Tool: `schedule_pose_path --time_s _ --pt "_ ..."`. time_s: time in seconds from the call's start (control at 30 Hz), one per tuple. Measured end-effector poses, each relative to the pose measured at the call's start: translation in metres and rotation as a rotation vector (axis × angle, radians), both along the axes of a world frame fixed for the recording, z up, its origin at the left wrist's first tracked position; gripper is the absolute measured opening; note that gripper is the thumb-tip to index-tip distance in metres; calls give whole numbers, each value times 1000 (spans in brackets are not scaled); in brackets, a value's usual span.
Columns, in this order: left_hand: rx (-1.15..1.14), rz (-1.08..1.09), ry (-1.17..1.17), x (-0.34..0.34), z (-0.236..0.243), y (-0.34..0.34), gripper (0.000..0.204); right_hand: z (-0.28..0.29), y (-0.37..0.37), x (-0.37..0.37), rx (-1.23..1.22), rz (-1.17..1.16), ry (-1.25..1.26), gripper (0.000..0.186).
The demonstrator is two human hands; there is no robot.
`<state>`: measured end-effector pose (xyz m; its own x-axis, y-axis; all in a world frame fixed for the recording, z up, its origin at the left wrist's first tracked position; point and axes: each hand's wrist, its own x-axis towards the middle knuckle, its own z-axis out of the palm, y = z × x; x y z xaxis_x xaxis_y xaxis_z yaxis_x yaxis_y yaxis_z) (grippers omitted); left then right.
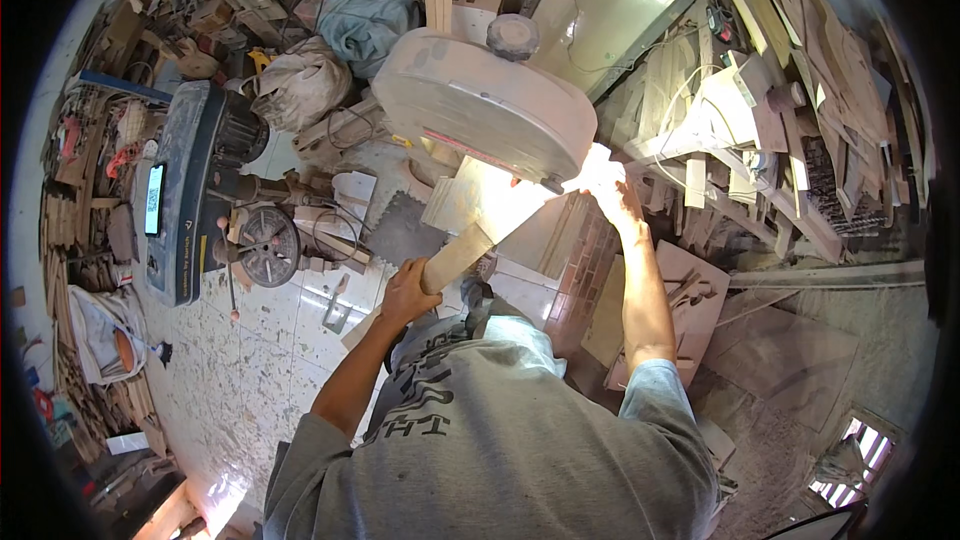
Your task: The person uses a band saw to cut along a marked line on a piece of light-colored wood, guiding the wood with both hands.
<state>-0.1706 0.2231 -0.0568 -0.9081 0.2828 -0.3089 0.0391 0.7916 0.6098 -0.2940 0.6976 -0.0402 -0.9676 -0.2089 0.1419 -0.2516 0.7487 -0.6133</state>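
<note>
A long, pale wooden board (458, 258) lies slantwise across the lit table of a band saw, below its rounded grey upper housing (485, 105). My left hand (408, 292) is closed around the near left end of the board. On the saw's right side, my right hand (610, 190) is closed at the far end of the same board, in line with it. Strong lamp glare washes out its fingertips and that end of the wood. The housing hides the blade and the spot where the board meets it.
To the left stands a drill press with a dark blue head (185, 190) and a round table (268, 245). Stacked wood offcuts (800, 120) lean at the right. A cloth bundle (370, 25) and a sack (305, 85) lie behind the saw. Sawdust covers the tiled floor (230, 370).
</note>
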Motion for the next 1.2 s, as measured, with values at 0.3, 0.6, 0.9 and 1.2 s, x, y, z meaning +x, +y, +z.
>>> schedule_pose_path --time_s 0.3,0.6,0.9,1.2 --pt "15 15 -21 2 -1 1 69 11 -5 -1 2 -12 3 13" --pt "10 10 1 3 -4 1 70 -2 1 -3 8 -13 3 11" --pt "17 11 -32 3 -6 0 73 6 -3 -2 50 -16 43 13" --pt "0 12 -52 0 0 0 75 20 -9 -5 -142 -69 -142 32"
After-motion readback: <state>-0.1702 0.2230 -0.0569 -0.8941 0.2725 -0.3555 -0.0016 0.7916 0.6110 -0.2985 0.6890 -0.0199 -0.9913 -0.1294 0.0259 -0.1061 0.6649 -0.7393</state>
